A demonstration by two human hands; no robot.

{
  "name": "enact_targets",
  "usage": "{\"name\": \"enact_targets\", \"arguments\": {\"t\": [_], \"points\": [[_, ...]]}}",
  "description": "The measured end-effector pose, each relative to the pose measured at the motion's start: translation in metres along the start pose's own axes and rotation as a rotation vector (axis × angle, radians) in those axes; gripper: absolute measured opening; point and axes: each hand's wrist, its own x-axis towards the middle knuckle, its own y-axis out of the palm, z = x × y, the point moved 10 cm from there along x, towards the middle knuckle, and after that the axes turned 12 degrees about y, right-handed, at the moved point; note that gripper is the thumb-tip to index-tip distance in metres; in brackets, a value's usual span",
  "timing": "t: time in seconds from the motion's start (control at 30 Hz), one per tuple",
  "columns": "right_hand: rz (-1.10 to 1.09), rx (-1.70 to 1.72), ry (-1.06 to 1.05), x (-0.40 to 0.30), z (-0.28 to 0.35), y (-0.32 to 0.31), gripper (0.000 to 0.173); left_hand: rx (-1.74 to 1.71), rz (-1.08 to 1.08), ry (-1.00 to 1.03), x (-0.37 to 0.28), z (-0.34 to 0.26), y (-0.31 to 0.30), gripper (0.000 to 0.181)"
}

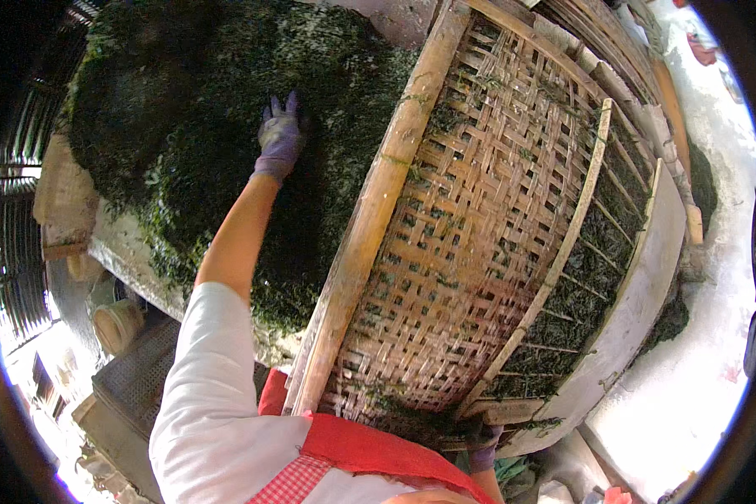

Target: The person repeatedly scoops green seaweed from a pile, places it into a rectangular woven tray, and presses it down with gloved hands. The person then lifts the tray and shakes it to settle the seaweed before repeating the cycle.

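Observation:
My left hand (280, 135), in a soiled purple glove, rests fingers apart on a large heap of dark green chopped leaves (227, 82), holding nothing visible. To its right stands a woven bamboo lattice panel (472, 227), bordered by a thick wooden beam (384, 189) on the heap's side. Green shreds cling to the weave. My right hand (484, 448), also gloved in purple, is at the panel's near right corner, by a short wooden crosspiece (510, 412). Its fingers are dark and partly hidden, so its grip is unclear.
Right of the panel, a curved wooden strip (561, 277) and thin slats edge a trough of dark leaves (595, 252), walled by a pale board (630, 315). More leaves (668, 324) lie beyond. Lower left are a bucket (116, 324) and a mesh crate (135, 372).

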Motion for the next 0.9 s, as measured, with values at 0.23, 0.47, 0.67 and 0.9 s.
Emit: {"name": "enact_targets", "arguments": {"t": [0.23, 0.47, 0.67, 0.9], "points": [[-0.030, 0.784, 0.356, -0.006, -0.002, 0.016, 0.022, -0.451, -0.054, 0.017, 0.048, 0.031, 0.027, 0.047], [-0.227, -0.262, -0.240, -0.006, 0.013, -0.010, 0.017, -1.265, -0.257, -0.084, -0.001, 0.009, -0.151, 0.043], [-0.184, -0.149, -0.287, -0.006, 0.029, -0.002, 0.014, -1.367, -0.482, 0.589, -0.116, -0.129, -0.389, 0.033], [-0.099, -0.229, -0.926, -0.086, 0.090, -0.030, 0.025, -0.341, -0.530, 1.055, -0.335, -0.307, -0.411, 0.028]]}}
